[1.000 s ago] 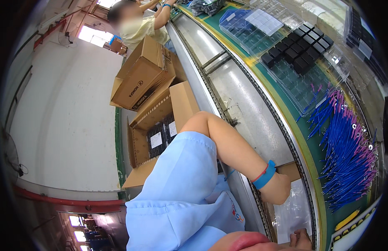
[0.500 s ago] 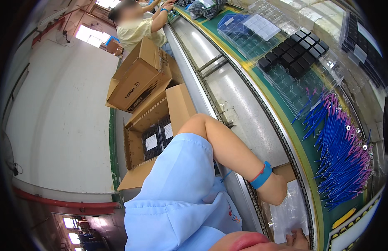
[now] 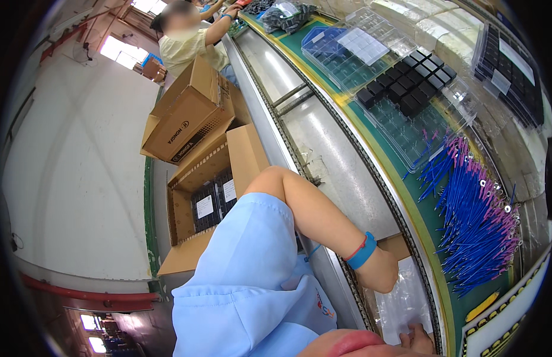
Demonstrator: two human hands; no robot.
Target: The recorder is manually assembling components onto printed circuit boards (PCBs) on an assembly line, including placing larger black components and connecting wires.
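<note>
A clear plastic bag (image 3: 405,300) lies over brown cardboard (image 3: 395,247) on the conveyor line at lower right. My left hand (image 3: 378,272), with a blue band on its wrist, bends down over the bag's upper left part; its fingers are hidden beneath the hand. At the bag's lower edge, my right hand (image 3: 416,341) shows only in part at the bottom of the picture. Its curled fingers are on the plastic and appear to grip it.
Blue wires (image 3: 475,223) with ring terminals are heaped on the green bench to the right. Beyond them sit black blocks (image 3: 410,89) on a clear tray (image 3: 386,125). Open cardboard boxes (image 3: 186,119) stand left of the conveyor (image 3: 341,172). Another person (image 3: 189,44) works farther along.
The whole view has shifted slightly, so the surroundings sit a little farther left. Both hands stay in nearly the same places at the plastic bag.
</note>
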